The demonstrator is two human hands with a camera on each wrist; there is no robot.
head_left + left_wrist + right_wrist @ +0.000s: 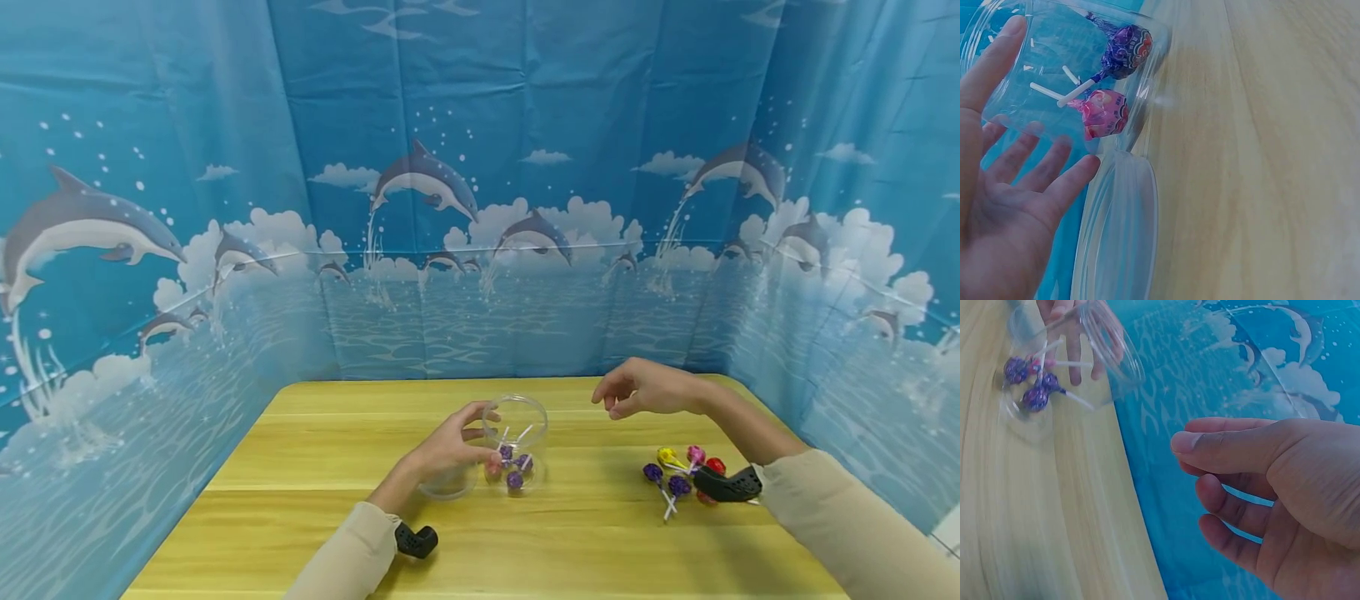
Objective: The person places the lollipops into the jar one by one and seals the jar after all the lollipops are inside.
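Note:
A clear plastic jar [525, 417] stands tilted on the wooden table [300, 467], with three lollipops [514, 468] lying at its bottom. My left hand [468, 437] grips the jar from the left, thumb on the rim and fingers along its side. In the left wrist view the hand [1035, 119] lies against the jar [1085, 56], where a purple lollipop [1125, 47] and a pink one [1104, 112] show. My right hand [606, 402] hovers right of the jar, fingers loosely curled and holding nothing. The right wrist view shows this hand [1194, 465] apart from the jar [1107, 359].
The jar's clear lid [450, 483] lies flat on the table just left of the jar. Several loose wrapped lollipops [678, 475] lie in a heap at the right, beneath my right forearm. Blue dolphin-print sheeting [480, 208] walls in the table on three sides.

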